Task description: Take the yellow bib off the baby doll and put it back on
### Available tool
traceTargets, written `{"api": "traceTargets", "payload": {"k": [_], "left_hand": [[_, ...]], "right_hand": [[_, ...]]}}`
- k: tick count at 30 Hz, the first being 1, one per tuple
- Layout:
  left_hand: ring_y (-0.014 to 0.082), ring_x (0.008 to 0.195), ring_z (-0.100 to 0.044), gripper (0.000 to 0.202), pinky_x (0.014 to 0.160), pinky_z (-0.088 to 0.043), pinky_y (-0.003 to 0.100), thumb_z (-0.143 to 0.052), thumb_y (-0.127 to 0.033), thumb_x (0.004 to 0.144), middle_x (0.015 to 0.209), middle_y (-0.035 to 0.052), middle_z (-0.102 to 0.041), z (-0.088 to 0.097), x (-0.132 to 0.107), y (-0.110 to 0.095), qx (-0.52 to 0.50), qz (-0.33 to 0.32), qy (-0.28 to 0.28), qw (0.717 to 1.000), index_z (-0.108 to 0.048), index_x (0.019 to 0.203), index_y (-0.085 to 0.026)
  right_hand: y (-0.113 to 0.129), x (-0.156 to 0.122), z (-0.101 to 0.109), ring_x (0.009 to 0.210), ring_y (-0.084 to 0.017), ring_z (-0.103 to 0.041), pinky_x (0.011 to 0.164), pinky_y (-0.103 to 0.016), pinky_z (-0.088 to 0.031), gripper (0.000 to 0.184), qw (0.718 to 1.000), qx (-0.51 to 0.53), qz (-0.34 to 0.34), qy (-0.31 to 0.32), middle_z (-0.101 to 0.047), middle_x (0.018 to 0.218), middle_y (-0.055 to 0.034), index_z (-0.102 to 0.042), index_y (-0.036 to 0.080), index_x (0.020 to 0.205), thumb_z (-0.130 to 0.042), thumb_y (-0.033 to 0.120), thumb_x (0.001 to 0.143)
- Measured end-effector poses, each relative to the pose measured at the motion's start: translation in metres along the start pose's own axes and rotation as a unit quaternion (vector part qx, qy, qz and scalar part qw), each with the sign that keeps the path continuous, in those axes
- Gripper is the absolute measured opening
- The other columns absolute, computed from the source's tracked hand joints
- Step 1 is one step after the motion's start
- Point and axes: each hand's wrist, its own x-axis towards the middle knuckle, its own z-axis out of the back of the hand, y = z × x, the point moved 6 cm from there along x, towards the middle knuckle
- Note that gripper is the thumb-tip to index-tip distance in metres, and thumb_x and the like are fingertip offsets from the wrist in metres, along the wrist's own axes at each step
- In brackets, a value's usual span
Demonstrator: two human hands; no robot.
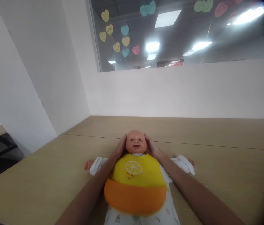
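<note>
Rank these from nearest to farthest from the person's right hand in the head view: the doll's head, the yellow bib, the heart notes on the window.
1. doll's head: touching the right hand, on its left.
2. yellow bib: just below, on the doll's chest.
3. heart notes: far behind, up on the window.

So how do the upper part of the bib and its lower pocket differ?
The bib's upper part is yellow and carries a white citrus-slice drawing with a small smiling face; the bib's lower pocket is orange and plain. The upper part lies flat on the doll's chest, while the pocket bulges outward as a rounded trough. Both look like smooth moulded material.
</note>
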Motion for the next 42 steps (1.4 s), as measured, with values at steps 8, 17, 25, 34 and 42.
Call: {"api": "traceTargets", "payload": {"k": [8, 17, 25, 34, 42], "left_hand": [[0.0274, 0.143, -0.040, 0.038, 0.121, -0.025, 0.043, -0.057, -0.032, 0.091, 0.131, 0.0084, -0.067, 0.013, 0.001, -0.005, 0.014, -0.032, -0.032, 0.999, -0.066, 0.125, -0.019], [0.0302, 0.144, -0.037, 0.028, 0.119, -0.028, 0.044, -0.058, -0.023, 0.088, 0.130, 0.0088, -0.067, 0.009, -0.003, -0.009, 0.016, -0.049, -0.030, 0.998, -0.071, 0.113, -0.018], [0.0298, 0.149, -0.027, 0.046, 0.124, -0.015, 0.043, -0.058, -0.043, 0.091, 0.134, 0.0083, -0.065, 0.017, 0.006, -0.001, 0.079, -0.044, -0.010, 0.996, -0.068, 0.126, -0.016], [0.0291, 0.148, -0.030, 0.071, 0.125, -0.014, 0.041, -0.054, -0.067, 0.087, 0.145, 0.0069, -0.054, 0.007, 0.000, -0.001, 0.180, -0.026, -0.030, 0.983, -0.061, 0.137, -0.017], [0.0301, 0.145, -0.036, 0.072, 0.123, -0.021, 0.044, -0.055, -0.069, 0.084, 0.143, 0.0091, -0.056, 0.005, 0.001, -0.002, 0.181, -0.036, -0.030, 0.982, -0.064, 0.133, -0.017]], "right_hand": [[0.010, 0.006, 0.007, 0.102, -0.019, -0.067, 0.103, -0.035, -0.049, 0.017, 0.996, -0.009, 0.091, -0.015, -0.076, 0.096, -0.0015, -0.069, 0.020, 0.092, -0.061, 0.034, 0.087], [0.025, 0.006, 0.017, 0.095, -0.016, -0.066, 0.091, -0.027, -0.052, 0.026, 0.976, -0.049, 0.210, -0.037, -0.074, 0.102, -0.0002, -0.072, 0.021, 0.099, -0.077, 0.029, 0.074], [0.021, 0.017, 0.024, 0.094, -0.020, -0.064, 0.096, -0.034, -0.050, 0.024, 0.967, -0.129, 0.215, -0.056, -0.075, 0.092, -0.0006, -0.071, 0.020, 0.085, -0.070, 0.043, 0.077], [0.013, 0.020, 0.030, 0.114, -0.025, -0.061, 0.113, -0.043, -0.037, 0.060, 0.956, -0.184, 0.220, -0.060, -0.073, 0.113, -0.0073, -0.074, 0.019, 0.095, -0.056, 0.073, 0.078], [0.016, 0.009, 0.015, 0.128, -0.025, -0.055, 0.122, -0.042, -0.025, 0.062, 0.969, -0.154, 0.188, -0.047, -0.068, 0.127, -0.0057, -0.074, 0.021, 0.103, -0.062, 0.074, 0.073]]}}
